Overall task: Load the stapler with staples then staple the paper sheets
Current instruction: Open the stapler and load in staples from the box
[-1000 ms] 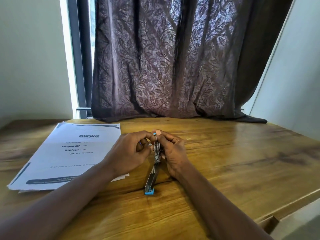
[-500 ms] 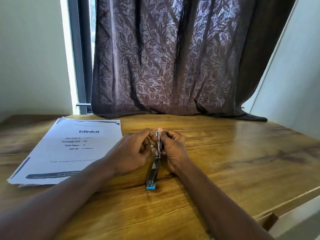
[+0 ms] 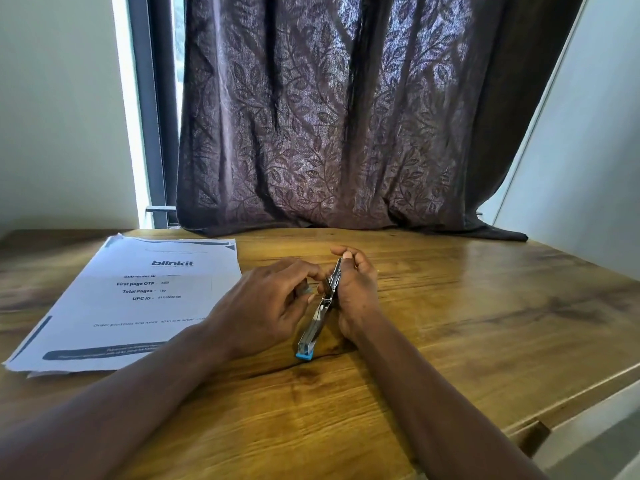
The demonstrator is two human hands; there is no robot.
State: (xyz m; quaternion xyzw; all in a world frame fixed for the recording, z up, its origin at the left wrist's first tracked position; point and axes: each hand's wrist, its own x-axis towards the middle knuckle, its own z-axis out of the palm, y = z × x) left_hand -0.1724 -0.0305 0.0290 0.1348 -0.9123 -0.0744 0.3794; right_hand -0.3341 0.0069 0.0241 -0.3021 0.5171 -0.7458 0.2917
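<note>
- Head view: right hand wraps the upper half of the stapler, thumb and forefinger closed on its raised metal tip.
- Left hand sits just left of the stapler, fingers curled in, fingertips pinched together at the hinge area; a small bluish item shows under the fingers, too small to identify.
- Stapler is opened out, metal channel facing up; lower end with blue cap rests on the counter, the rest tilted up off it.
- Paper sheets lie flat to the left, stacked, "blinkit" printed on top; left forearm crosses their near right corner.
- Dark leaf-patterned curtain hangs behind the counter.
</note>
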